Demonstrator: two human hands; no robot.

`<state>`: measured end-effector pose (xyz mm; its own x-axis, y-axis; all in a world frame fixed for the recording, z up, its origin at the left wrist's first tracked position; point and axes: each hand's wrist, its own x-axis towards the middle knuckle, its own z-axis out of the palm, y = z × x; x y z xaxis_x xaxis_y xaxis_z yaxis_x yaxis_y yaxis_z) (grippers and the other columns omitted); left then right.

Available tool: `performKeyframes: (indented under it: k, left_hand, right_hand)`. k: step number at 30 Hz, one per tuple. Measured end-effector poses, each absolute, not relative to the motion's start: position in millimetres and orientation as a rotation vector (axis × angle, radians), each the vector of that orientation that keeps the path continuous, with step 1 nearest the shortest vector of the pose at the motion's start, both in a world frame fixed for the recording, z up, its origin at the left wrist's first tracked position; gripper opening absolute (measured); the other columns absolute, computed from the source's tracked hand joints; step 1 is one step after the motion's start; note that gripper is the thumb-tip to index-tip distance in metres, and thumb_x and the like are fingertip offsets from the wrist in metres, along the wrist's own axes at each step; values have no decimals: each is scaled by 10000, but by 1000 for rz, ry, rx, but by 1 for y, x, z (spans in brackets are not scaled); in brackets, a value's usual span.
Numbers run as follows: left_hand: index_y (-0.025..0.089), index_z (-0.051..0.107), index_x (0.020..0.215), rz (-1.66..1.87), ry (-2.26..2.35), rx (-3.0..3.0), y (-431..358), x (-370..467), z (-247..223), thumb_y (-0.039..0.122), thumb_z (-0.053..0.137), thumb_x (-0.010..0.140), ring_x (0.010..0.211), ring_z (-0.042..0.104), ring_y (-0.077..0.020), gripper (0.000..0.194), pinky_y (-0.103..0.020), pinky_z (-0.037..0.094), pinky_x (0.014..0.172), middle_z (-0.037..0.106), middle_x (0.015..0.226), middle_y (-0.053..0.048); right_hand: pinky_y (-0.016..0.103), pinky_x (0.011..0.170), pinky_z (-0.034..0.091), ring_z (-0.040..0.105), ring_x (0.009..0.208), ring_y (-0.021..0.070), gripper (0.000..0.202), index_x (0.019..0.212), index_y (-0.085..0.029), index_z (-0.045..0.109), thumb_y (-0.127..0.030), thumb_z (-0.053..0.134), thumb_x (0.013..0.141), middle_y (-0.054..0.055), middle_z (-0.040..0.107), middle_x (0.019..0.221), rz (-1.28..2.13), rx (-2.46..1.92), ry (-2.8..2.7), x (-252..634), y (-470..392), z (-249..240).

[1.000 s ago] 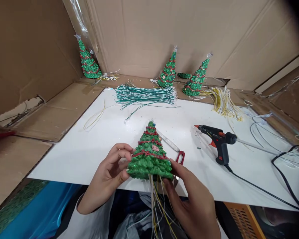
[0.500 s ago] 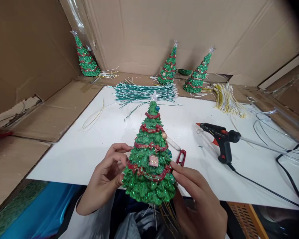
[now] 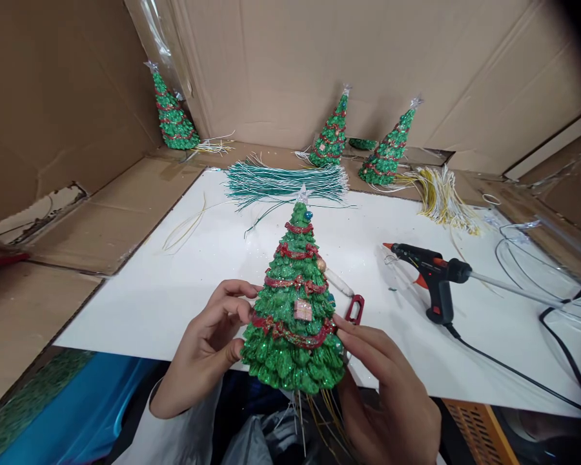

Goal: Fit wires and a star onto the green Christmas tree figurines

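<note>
Between my two hands, a small glittery green Christmas tree stands upright over the table's near edge. Red garlands, a pink gift, a few baubles and a clear star on top decorate it. My left hand grips the tree's lower left side, thumb near the base. On the lower right side, my right hand has its fingers against the branches, with the thumb hidden. Loose white and yellow wires hang below the base. Just behind the tree on the right lies a red-handled tool, partly covered.
A black glue gun with its cord lies at right on the white table. Green wires are bundled at the back, yellow-white wires at back right. Other trees stand along the cardboard wall.
The whole view has shifted slightly, so things appear a little further right. Both hands keep their hold on the tree, which has barely moved.
</note>
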<state>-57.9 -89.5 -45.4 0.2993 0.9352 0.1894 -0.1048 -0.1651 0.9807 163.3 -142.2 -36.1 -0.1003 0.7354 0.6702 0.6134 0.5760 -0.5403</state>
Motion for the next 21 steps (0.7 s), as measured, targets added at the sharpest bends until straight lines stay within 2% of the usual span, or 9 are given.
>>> performKeyframes:
  k: [6, 9, 12, 17, 21]
  left_hand:
    - [236, 574, 954, 1047, 807, 1402, -87, -62, -47, 460, 647, 860, 1101, 443, -203, 254, -215, 412, 865, 399, 1175, -60]
    - [233, 560, 983, 963, 820, 1398, -85, -61, -43, 504, 612, 871, 1134, 439, -222, 297, -235, 395, 882, 395, 1218, -69]
    - [226, 558, 972, 907, 838, 1389, -84, -59, -40, 520, 608, 868, 1138, 452, -231, 316, -261, 384, 904, 405, 1228, -73]
    - [228, 567, 969, 871, 862, 1404, -83, -63, -43, 511, 648, 843, 1164, 478, -222, 320, -275, 386, 953, 420, 1237, -66]
    - [219, 603, 976, 791, 973, 1578, -73, -78, -30, 575, 570, 863, 1161, 537, -238, 375, -305, 442, 964, 522, 1218, -93]
  right_hand:
    - [274, 907, 559, 634, 1070, 166, 415, 1258, -163, 555, -61, 575, 855, 93, 668, 1132, 158, -1212, -1783, 165, -143, -35]
    - [231, 851, 584, 652, 996, 148, 377, 1252, -155, 567, -115, 581, 877, 90, 664, 1100, 212, -1261, -1758, 166, -142, -37]
    - [198, 850, 584, 651, 989, 128, 377, 1263, -162, 560, -120, 570, 888, 81, 660, 1109, 235, -1269, -1761, 167, -139, -41]
    - [219, 911, 573, 649, 1036, 133, 388, 1287, -186, 543, -122, 549, 904, 77, 655, 1146, 269, -1267, -1771, 171, -133, -45]
    - [204, 899, 577, 652, 1065, 136, 420, 1320, -205, 503, -143, 548, 906, 78, 639, 1200, 376, -1250, -1821, 177, -133, -44]
